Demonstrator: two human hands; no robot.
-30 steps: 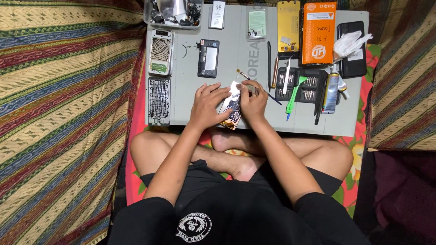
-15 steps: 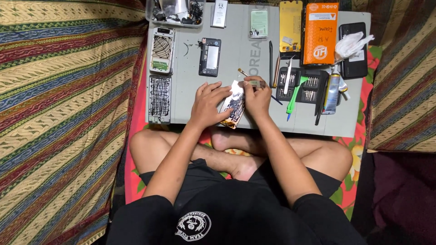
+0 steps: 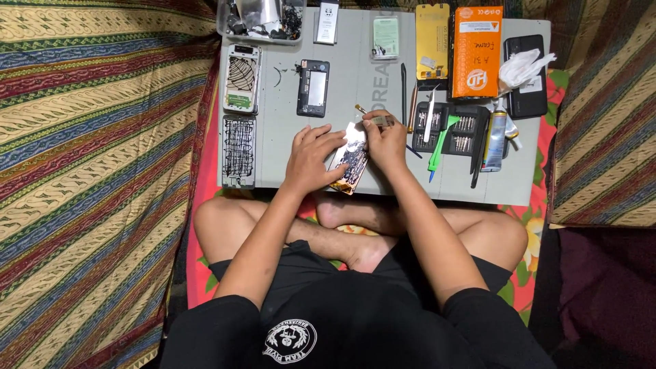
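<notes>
Grip: left hand (image 3: pixel 311 160) pinches phone panel (image 3: pixel 350 164) by its left edge, panel tilted over near desk (image 3: pixel 342 82) edge; right hand (image 3: pixel 386 140) (fingers closed) presses small tool (image 3: pixel 369 116) onto panel top.

We see a grey work mat (image 3: pixel 342 164) lying on a cloth (image 3: pixel 96 178) striped in red, gold, green and blue with wavy patterns. On the mat sit an orange box (image 3: pixel 476 51), a yellow package (image 3: pixel 432 41), a black phone frame (image 3: pixel 313 87) and a bright green tool (image 3: pixel 437 142). We also see black shorts (image 3: pixel 355 307) and a red floral mat (image 3: pixel 523 280).
</notes>
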